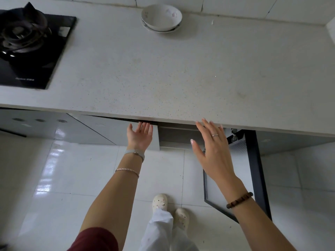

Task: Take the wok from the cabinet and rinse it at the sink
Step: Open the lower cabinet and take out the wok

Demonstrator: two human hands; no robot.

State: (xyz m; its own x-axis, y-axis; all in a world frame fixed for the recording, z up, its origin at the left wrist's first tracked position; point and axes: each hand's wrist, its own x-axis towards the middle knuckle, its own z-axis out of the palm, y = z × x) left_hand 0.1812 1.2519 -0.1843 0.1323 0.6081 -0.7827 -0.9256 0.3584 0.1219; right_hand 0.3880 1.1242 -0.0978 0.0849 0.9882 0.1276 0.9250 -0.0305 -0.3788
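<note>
Hovering at the cabinet [101,129], left grip [139,136] and right grip [212,147] both released, fingers straight, holding nothing. Not showing the wok, probably hiding inside below the worktop [163,69]. Risking knuckles knocking the hard stone edge, or a shin catching the dark-framed open door [254,171] at right. Showing speckled matte stone, glossy floor tiles [72,169], a rounded white bowl [161,17] far off.

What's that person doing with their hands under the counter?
A person stands at a kitchen counter and reaches both hands, open, toward the cabinets below. The left hand is at the top edge of the left cabinet door, which looks slightly ajar. The right hand is in front of the opening, beside the right cabinet door, already swung wide. No wok shows yet. A bowl and a gas stove sit on the counter.
</note>
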